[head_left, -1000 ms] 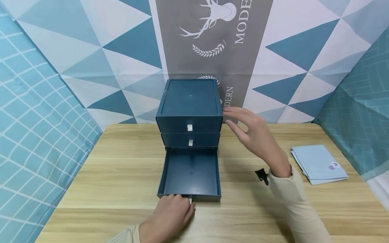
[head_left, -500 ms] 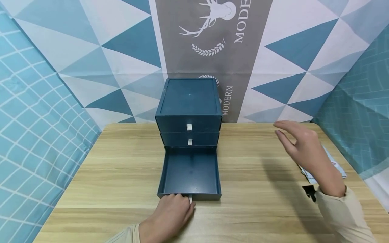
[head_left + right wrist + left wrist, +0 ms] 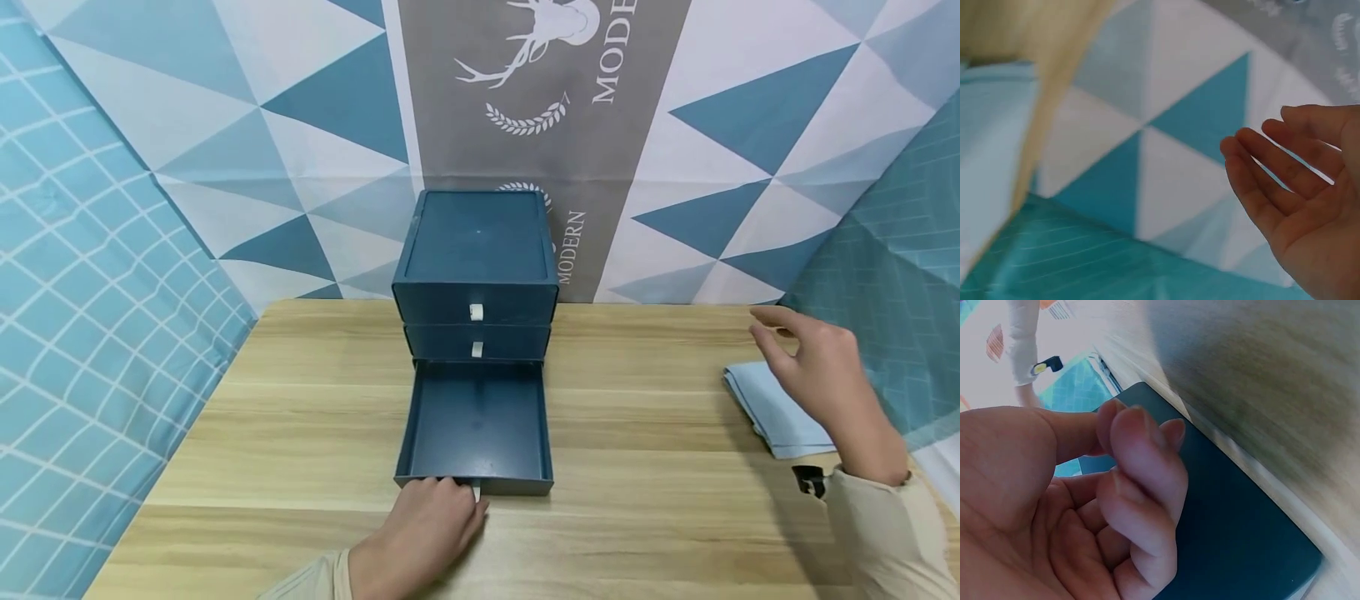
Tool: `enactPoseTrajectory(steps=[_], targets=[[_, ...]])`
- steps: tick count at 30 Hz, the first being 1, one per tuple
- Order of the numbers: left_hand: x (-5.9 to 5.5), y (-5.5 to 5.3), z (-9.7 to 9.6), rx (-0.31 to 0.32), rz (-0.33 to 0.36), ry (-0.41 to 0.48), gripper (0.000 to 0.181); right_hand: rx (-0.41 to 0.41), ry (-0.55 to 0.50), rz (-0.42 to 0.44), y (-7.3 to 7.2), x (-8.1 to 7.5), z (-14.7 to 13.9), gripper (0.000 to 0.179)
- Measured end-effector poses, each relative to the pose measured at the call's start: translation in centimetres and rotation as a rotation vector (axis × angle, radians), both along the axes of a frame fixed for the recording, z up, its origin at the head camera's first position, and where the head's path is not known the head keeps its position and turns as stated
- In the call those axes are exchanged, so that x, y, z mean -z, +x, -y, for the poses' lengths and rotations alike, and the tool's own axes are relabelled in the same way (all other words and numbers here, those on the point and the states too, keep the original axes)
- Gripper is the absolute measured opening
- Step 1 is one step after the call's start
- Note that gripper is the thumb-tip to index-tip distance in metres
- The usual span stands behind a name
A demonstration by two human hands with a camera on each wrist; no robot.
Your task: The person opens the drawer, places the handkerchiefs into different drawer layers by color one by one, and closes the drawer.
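A dark blue drawer cabinet [image 3: 478, 237] stands at the back middle of the wooden table. Its bottom drawer [image 3: 480, 425] is pulled far out and nothing lies in it; the two upper drawers are closed. At the drawer's front edge my left hand [image 3: 423, 533] pinches the small white pull tab [image 3: 477, 492] between curled fingers and thumb. The left wrist view has these fingers [image 3: 1150, 456] against the dark drawer front [image 3: 1229, 519], hiding the tab. My right hand [image 3: 825, 375] hovers with loosely bent fingers, holding nothing, above a folded light blue cloth [image 3: 783, 417].
Patterned fabric [image 3: 330, 142] with triangles hangs behind the table, and blue tiled-print sheets border both sides. White pull tabs mark the top drawer [image 3: 435, 304] and the middle drawer [image 3: 435, 342].
My right hand has moved from beside the cabinet's right side out to the right, over the cloth. My left hand has stayed on the tab, and the drawer has not moved.
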State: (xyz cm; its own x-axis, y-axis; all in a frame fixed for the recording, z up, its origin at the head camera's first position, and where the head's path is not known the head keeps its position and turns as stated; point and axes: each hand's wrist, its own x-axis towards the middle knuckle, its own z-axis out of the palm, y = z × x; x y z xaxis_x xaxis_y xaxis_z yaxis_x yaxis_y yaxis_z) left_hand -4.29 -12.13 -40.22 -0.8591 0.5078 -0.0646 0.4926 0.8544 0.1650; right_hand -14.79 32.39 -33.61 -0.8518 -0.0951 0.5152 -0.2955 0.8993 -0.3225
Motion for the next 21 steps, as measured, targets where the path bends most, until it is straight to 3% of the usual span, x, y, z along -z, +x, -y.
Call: enactPoseTrajectory(steps=[8, 15, 21], targets=[[-0.1, -0.1, 0.0, 0.001, 0.025, 0.005, 0.043, 0.06, -0.02, 0.128, -1.7, 3.0, -3.3, 0.029], [0.0, -0.2, 0.0, -0.003, 0.028, 0.01, 0.045, 0.095, -0.01, 0.181, -2.0, 3.6, -5.4, 0.033], [0.0, -0.2, -0.1, -0.006, 0.035, 0.016, 0.046, 0.175, 0.019, 0.27, -2.1, 4.2, -7.4, 0.039]])
